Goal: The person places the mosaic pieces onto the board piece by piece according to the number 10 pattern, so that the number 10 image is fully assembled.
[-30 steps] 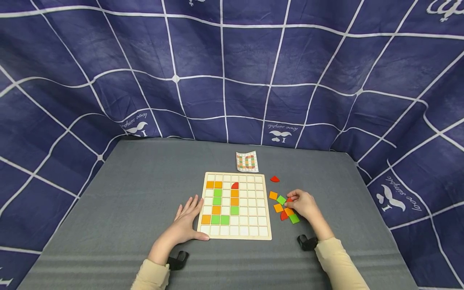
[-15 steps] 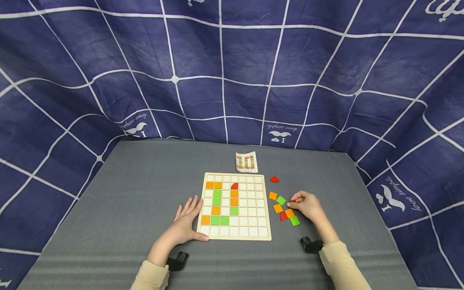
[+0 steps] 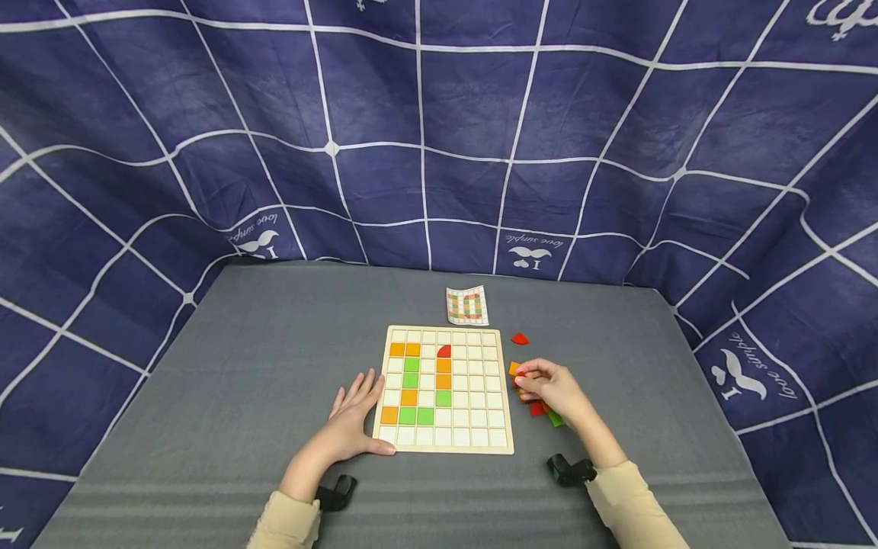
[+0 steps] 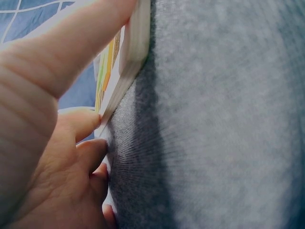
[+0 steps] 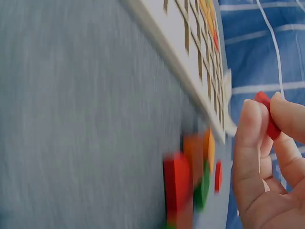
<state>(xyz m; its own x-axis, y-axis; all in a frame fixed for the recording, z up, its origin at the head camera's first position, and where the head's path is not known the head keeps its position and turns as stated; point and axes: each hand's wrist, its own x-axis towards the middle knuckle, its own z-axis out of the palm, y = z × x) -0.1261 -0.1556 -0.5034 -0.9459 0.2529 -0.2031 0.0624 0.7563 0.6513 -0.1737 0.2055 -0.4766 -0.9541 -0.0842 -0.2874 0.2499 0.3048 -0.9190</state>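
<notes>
A pale wooden grid board (image 3: 479,400) lies on the grey table, with orange and green squares and one red quarter-round tile (image 3: 444,351) in its cells. My left hand (image 3: 346,431) rests at the board's near left corner, fingers spread along the left edge and thumb at the near edge. My right hand (image 3: 557,390) pinches a red tile (image 5: 268,114) between thumb and fingertips, just right of the board and raised above the loose tiles. Under that hand lie a red tile (image 3: 537,409), a green tile (image 3: 556,419) and partly hidden orange ones.
A small printed pattern card (image 3: 467,306) lies behind the board. One red quarter-round piece (image 3: 519,338) sits apart, near the board's far right corner. A blue cloth (image 3: 439,191) with white lines hangs at the table's back and sides.
My right hand first drew slightly right, away from the loose tiles, with the red tile. It has since moved left toward the board, covering several tiles. My left hand has stayed put.
</notes>
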